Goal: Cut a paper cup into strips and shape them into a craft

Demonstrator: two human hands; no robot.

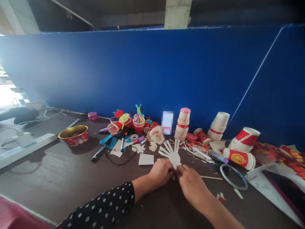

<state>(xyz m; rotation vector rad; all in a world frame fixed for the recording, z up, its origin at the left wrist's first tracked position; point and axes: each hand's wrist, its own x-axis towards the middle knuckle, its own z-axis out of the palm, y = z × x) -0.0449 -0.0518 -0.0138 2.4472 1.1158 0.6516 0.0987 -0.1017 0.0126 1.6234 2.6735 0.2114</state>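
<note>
A white paper cup cut into strips (pixel 175 158) is spread flat like a fan, its strips pointing away from me. My left hand (pixel 162 171) grips its near edge from the left, fingers curled inward. From the right, my right hand (pixel 190 183) pinches the same edge, its fingertips close to those of the left. The fingers hide the near strips. A square of white paper (pixel 146 159) lies just left of the cut cup. Right of my right hand is a thin wooden stick (pixel 211 177).
Stacked paper cups (pixel 182 127) stand by the blue partition (pixel 143 70), with tipped cups (pixel 240 158) at right. Paper scraps, markers (pixel 122 143) and a tape roll (pixel 233 176) surround the hands. At left are a red bowl (pixel 74 140) and a power strip (pixel 28 149).
</note>
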